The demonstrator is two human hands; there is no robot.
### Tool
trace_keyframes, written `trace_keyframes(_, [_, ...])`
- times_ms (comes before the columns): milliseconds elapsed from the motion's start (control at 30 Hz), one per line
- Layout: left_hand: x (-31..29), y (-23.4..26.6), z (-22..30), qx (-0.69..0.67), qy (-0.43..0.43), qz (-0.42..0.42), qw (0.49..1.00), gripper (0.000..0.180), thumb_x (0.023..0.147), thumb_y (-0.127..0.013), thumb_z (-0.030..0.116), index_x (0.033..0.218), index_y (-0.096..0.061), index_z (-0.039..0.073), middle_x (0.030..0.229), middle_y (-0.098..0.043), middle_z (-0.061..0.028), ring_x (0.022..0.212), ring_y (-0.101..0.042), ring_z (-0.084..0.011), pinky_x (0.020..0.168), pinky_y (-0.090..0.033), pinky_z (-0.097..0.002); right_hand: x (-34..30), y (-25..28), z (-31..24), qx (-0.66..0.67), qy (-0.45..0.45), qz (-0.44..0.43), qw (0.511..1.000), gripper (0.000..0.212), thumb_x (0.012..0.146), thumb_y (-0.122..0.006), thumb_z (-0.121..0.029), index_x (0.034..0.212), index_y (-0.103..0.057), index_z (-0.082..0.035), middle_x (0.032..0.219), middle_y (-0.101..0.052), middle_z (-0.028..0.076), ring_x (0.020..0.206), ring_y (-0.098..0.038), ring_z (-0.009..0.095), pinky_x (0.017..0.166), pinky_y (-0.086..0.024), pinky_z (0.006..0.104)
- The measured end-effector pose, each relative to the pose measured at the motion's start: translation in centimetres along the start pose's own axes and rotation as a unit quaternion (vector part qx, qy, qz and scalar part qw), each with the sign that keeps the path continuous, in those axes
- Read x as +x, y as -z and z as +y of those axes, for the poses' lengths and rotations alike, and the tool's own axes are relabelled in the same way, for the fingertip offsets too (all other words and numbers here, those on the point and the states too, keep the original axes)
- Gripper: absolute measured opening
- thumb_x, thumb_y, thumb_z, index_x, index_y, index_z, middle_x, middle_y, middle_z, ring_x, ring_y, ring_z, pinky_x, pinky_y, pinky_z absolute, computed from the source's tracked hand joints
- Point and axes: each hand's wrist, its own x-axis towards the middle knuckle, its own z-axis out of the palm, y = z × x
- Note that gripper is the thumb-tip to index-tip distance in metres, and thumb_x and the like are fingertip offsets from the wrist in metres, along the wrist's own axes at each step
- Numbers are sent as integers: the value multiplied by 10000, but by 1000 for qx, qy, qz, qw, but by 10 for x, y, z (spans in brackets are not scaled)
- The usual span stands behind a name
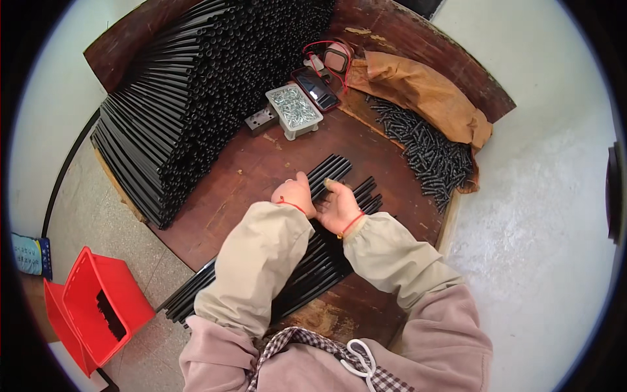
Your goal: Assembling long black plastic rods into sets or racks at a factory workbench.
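Observation:
My left hand (295,195) closes round a small bundle of thin black tubes (330,168) near their far ends. From the other side, my right hand (337,209) cups the same bundle, its thumb up against the tubes. Both hands sit close together over the middle of the table. More loose black tubes (320,261) lie under my wrists and slant toward the lower left. My sleeves hide part of them, and the undersides of the tubes in my grip are out of sight.
A tall stack of black tubes (196,98) fills the table's far left. Beyond my hands are a metal block (262,121), a grey tray of small shiny parts (287,121) and a phone (316,89). Small black parts (431,150) lie on brown wrapping (418,81). A red bin (134,294) stands lower left.

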Motion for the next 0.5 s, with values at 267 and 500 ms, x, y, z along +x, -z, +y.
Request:
trace_keyframes(267, [4,24,-29,-121,-62,-74,988,550,536,-701,210,974,-437,8,767,-610,-185,710,-607,-375,650,-496,-411,2,-41,11,-41,44,-36,998,273,867,-522,-184,1087,-525,-23,1090,-550,122,984,-525,209,857,-431,343])
trace_keyframes(500, [-54,138,-72,-197,-81,237,948,502,557,-691,178,965,-435,36,772,-618,-188,692,-597,-389,605,-472,-430,-57,-168,24,-221,254,-203,920,249,877,-557,-172,1049,-567,9,970,-596,69,846,-559,146,762,-449,243])
